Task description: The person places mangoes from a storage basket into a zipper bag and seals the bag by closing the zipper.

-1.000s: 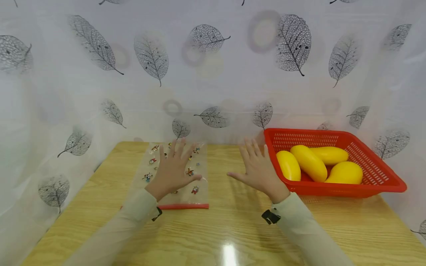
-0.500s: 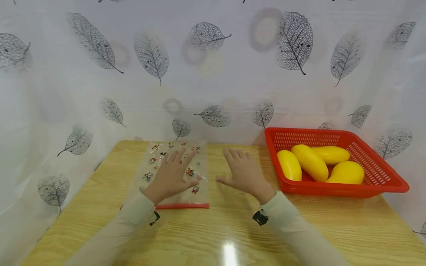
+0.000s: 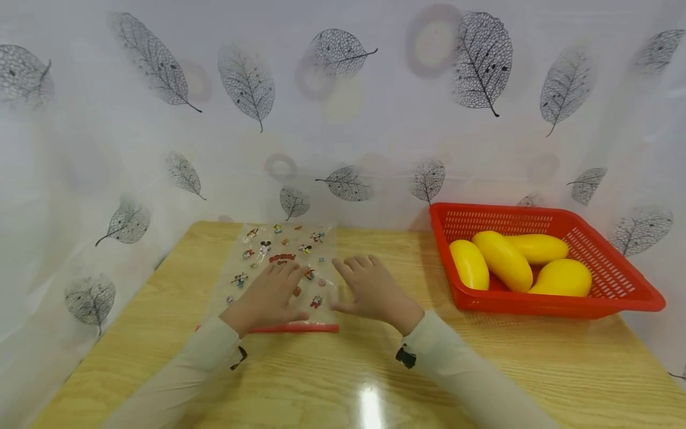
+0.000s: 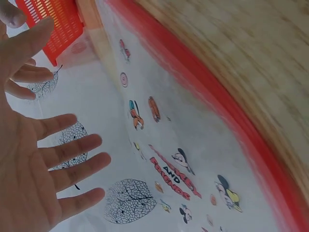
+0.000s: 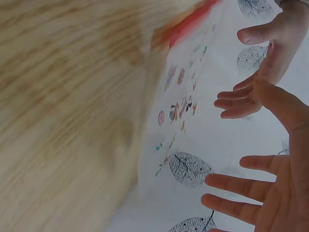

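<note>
A clear zip bag (image 3: pixel 252 253) printed with small cartoon figures lies flat on the table, its red zip edge (image 3: pixel 316 328) toward the person. Above the bag is the left hand (image 3: pixel 269 298), fingers spread and holding nothing. The right hand (image 3: pixel 375 295) hovers by the bag's right side, fingers extended, also with nothing in it. In the left wrist view the left palm (image 4: pixel 29 164) faces the bag, whose lettering (image 4: pixel 176 179) shows clearly. Both the right hand (image 5: pixel 270 193) and the left hand (image 5: pixel 270 63) appear in the right wrist view, apart from each other.
At the right of the wooden table (image 3: pixel 343 381) stands a red plastic basket (image 3: pixel 541 305) holding several yellow mango-like fruits (image 3: pixel 504 262). A white sheet with a leaf print (image 3: pixel 343 119) hangs behind and beside the table.
The right hand has moved left, away from the basket and toward the bag. The left hand has lowered slightly toward the person, uncovering more of the bag's print. The view has tilted slightly.
</note>
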### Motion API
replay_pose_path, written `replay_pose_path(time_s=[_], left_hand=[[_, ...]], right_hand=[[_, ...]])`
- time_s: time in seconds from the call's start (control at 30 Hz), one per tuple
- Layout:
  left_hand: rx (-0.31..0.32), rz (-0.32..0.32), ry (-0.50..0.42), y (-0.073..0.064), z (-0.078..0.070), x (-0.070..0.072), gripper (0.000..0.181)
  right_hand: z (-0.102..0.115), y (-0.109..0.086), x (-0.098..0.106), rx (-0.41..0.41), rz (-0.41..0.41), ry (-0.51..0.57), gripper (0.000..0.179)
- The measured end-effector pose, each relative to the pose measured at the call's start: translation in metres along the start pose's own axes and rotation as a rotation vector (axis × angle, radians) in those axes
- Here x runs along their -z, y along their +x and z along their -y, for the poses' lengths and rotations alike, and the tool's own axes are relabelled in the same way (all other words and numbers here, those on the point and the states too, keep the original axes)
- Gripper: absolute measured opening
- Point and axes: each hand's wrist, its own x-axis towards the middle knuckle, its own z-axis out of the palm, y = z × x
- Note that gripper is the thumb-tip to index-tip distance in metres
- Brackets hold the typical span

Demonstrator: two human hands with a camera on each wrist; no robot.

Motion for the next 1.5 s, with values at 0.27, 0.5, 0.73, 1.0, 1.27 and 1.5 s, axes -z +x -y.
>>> replay_pose_path(time_s=[0.27, 0.5, 0.73, 1.0, 1.27, 1.5], left_hand=[[-0.022, 0.063, -0.024, -0.005, 0.007, -0.005, 0.073], [0.018, 0.137, -0.016, -0.008, 0.011, -0.009, 0.066], [0.046, 0.201, 0.000, -0.011, 0.015, -0.017, 0.069], [0.038, 0.220, 0.006, -0.014, 0.016, -0.021, 0.066], [0.026, 0.213, -0.003, -0.013, 0.013, -0.022, 0.066], [0.017, 0.209, -0.034, -0.013, 0.010, -0.022, 0.063]], right_hand=[[0.011, 0.007, -0.009, 0.133, 0.003, -0.094, 0.075], [0.023, 0.015, -0.016, 0.223, 0.077, -0.135, 0.056], [0.035, 0.022, -0.023, 0.286, 0.141, -0.166, 0.053], [0.041, 0.025, -0.023, 0.291, 0.226, -0.174, 0.053], [0.043, 0.025, -0.029, 0.286, 0.253, -0.157, 0.045], [0.037, 0.019, -0.030, 0.292, 0.223, -0.133, 0.034]])
